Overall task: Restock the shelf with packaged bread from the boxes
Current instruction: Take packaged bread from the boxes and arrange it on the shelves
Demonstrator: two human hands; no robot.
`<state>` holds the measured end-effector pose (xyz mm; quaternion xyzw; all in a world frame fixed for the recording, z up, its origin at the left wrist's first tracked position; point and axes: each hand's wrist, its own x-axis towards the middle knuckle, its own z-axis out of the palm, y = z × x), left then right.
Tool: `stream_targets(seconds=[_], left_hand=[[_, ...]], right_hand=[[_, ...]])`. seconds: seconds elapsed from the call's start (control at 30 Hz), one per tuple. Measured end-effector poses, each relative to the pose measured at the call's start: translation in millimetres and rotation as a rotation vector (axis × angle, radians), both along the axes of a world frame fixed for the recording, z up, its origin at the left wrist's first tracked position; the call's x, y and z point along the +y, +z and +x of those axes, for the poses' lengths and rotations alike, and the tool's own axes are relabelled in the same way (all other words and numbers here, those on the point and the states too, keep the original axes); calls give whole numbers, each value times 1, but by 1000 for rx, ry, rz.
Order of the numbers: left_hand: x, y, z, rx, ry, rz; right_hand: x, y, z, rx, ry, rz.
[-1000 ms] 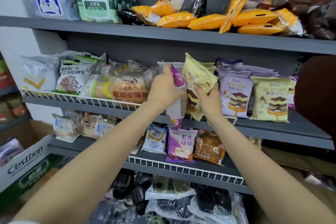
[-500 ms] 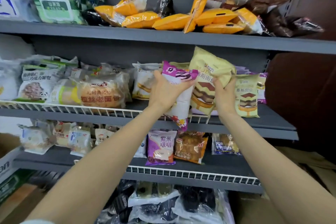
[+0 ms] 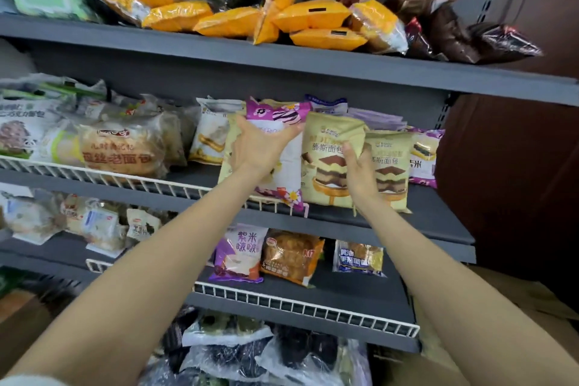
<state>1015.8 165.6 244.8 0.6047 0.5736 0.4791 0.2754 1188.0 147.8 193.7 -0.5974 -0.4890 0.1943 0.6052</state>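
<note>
- Packaged bread fills the grey shelf [image 3: 438,216] in front of us, and both our hands are up at its middle tier.
- We have our left hand [image 3: 260,147] spread against the purple-and-white bread packet [image 3: 282,163], fingers curled over its upper part near the purple top; the packet stands upright at the front edge of the tier, its lower end hanging over the white wire rail [image 3: 175,185].
- We hold the beige mousse-bread packet [image 3: 329,160] with our right hand [image 3: 360,172], thumb and fingers pinching its right edge; it stands upright on the tier, just beside the purple-and-white one.
- Touching it on the right stands a second beige packet [image 3: 388,166] with the same layered-cake picture, partly behind our right hand, and beyond that a purple packet [image 3: 424,160].
- To the left on the same tier we see clear-wrapped loaves [image 3: 122,150] lying behind the rail.
- On the top tier lie orange packets [image 3: 310,14] and brown ones [image 3: 448,28] in a loose heap.
- On the tier below we see a purple rice-bread packet [image 3: 239,255], an orange-brown one [image 3: 291,257] and a blue one [image 3: 358,257] standing in a row.
</note>
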Motion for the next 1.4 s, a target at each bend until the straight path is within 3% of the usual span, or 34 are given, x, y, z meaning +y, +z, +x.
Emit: stream_targets(seconds=[0.17, 0.33, 0.43, 0.53, 0.63, 0.73, 0.93, 1.1, 1.17, 1.23, 1.3, 1.4], left_hand=[[0, -6, -11, 68, -11, -16], [4, -3, -17, 46, -55, -31], [6, -2, -22, 22, -81, -40], [2, 2, -20, 34, -104, -37], [-7, 7, -9, 45, -135, -59], [-16, 16, 13, 53, -159, -71], [-37, 38, 89, -21, -391, -177], [-30, 33, 146, -157, -458, -228], [-28, 28, 166, -40, -439, -118], [-29, 23, 184, 169, -406, 65], [-32, 19, 195, 394, -357, 247], [-28, 13, 203, 670, -289, 392]], right_hand=[[19, -11, -25, 45, 152, -22], [26, -24, -22, -280, 129, 47], [27, -36, -26, -512, 15, -57], [20, -33, -29, -567, 21, -166], [7, -12, -27, -410, 32, -161], [-21, 13, -19, -120, 106, 21], [-60, 41, 30, -208, 327, -2], [-76, 40, 107, 153, 201, 31], [-81, 38, 138, 333, 157, 27], [-85, 37, 161, 385, 140, 10], [-85, 35, 181, 311, 95, 5], [-84, 42, 212, -28, -100, 11]])
